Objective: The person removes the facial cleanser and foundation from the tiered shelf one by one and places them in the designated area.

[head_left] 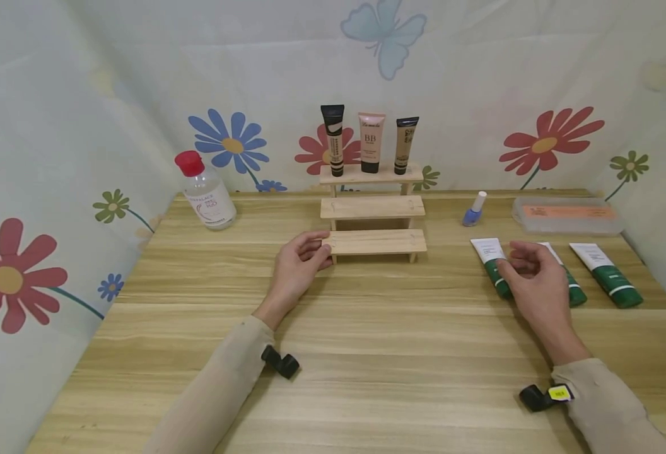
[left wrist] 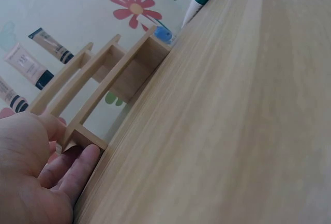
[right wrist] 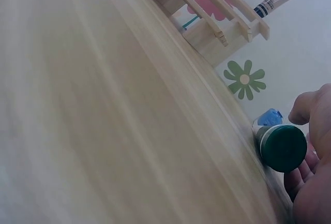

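Wooden table (head_left: 367, 353) carries a three-step wooden rack (head_left: 374, 243); three upright tubes (head_left: 369, 144) on its top step. Left hand (head_left: 299, 265) at the bottom step's left end — fingers curled round the step's edge. Right hand (head_left: 531, 277) on the leftmost green tube (head_left: 494, 265), lying flat right of the rack; fingers bent over it, grip not plainly visible. Risk — a nudged rack would likely topple the upright tubes; a loose grip could let the green tube roll.
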Tool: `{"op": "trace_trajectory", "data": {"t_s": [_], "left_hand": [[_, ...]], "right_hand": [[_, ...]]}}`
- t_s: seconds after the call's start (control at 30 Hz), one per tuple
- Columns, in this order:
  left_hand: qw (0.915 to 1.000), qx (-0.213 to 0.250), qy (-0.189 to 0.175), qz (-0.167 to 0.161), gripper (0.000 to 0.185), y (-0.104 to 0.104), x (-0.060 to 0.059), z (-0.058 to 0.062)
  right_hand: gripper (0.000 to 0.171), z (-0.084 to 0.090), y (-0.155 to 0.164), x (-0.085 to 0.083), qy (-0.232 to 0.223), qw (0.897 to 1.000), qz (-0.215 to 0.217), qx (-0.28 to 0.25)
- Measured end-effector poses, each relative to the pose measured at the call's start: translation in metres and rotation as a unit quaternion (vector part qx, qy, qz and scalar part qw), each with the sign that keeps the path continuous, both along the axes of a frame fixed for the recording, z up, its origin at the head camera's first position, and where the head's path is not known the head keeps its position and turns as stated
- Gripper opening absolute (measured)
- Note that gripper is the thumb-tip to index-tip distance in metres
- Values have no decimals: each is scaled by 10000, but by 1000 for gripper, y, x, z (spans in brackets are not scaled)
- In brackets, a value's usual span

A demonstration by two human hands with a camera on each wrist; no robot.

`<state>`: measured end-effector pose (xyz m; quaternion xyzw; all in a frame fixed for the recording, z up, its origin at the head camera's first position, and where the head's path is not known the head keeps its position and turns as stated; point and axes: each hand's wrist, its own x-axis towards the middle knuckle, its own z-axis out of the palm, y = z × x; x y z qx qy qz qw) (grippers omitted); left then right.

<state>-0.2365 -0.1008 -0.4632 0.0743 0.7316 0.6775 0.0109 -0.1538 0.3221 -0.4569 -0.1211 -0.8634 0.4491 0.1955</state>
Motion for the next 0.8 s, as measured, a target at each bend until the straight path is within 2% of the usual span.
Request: {"op": "trace_trajectory", "data": {"t_s": [0.27,0.43,0.57,0.8], "left_hand": [[10000,-17,23,54,30,-1,-1,2],[10000,-25,29,26,31,-2,0,3],[10000,-31,17,35,31,-1,2,3],[10000,32,21,-4,31,0,1,0]], "right_hand": [[47,6,-3,-4,287,9989,-49,-359],[49,11,-6,-6,716,9949,-262,-656],[53,17,-8,-6,787,9930,-383,-789],[57,31,-12,-16,1057,9876,-70,-1154]]}}
